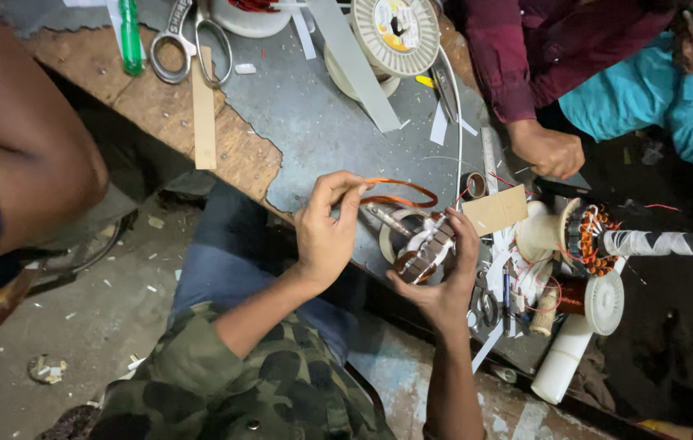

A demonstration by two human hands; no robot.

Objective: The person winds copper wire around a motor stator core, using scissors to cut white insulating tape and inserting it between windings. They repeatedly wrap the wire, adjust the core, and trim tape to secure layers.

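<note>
My right hand (442,281) grips a small motor stator (426,251), a slotted metal core with copper windings, holding it over the near edge of the workbench. My left hand (326,228) pinches a loop of copper wire (399,194) that arcs from my fingertips to the stator. A roll of tape (391,232) lies on the bench just behind the stator.
Another person's fist (548,149) in a maroon sleeve rests on the grey metal-topped bench (322,114). Scissors (187,41), a green-handled tool (129,37), a wooden strip (204,110), a wire spool (399,28), a card piece (495,209) and a wound stator on a taped shaft (595,239) lie about.
</note>
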